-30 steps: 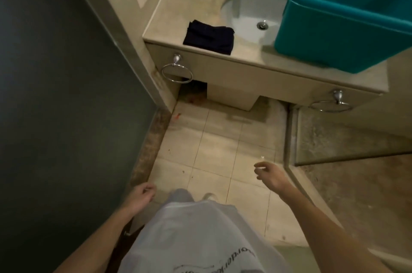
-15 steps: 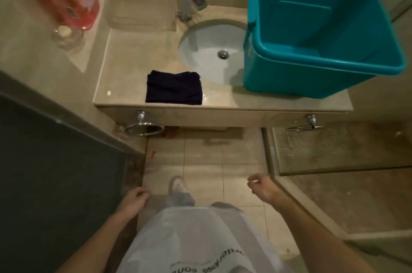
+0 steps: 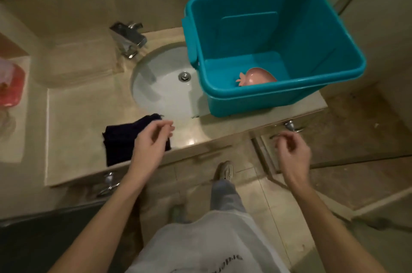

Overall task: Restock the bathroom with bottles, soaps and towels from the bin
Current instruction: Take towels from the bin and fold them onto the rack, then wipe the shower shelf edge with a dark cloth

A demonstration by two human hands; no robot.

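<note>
Half a second ago both hands hung low by the person's hips. Now they are raised to the front edge of the surface, and the view has closed in enough to show the bottom of the bin.

The left hand (image 3: 153, 138) hovers over the 3 o'clock edge of the folded dark towel (image 3: 120, 141), fingers loosely curled and holding nothing; whether it touches the cloth cannot be told. The right hand (image 3: 294, 152) hangs in the air at 4 o'clock from the sink, also loosely curled and empty.

The teal bin (image 3: 256, 103) stands on the surface at 3 o'clock of the sink (image 3: 162, 92), overlapping the basin's rim. Inside it, against the near wall, lies a pink dish (image 3: 258, 77).

The beige stone surface (image 3: 78, 116) carries a chrome faucet (image 3: 128, 38) at 11 o'clock of the sink. A red bottle (image 3: 10, 85) shows at the far 9 o'clock edge. The floor (image 3: 256, 194) below is tiled.
</note>
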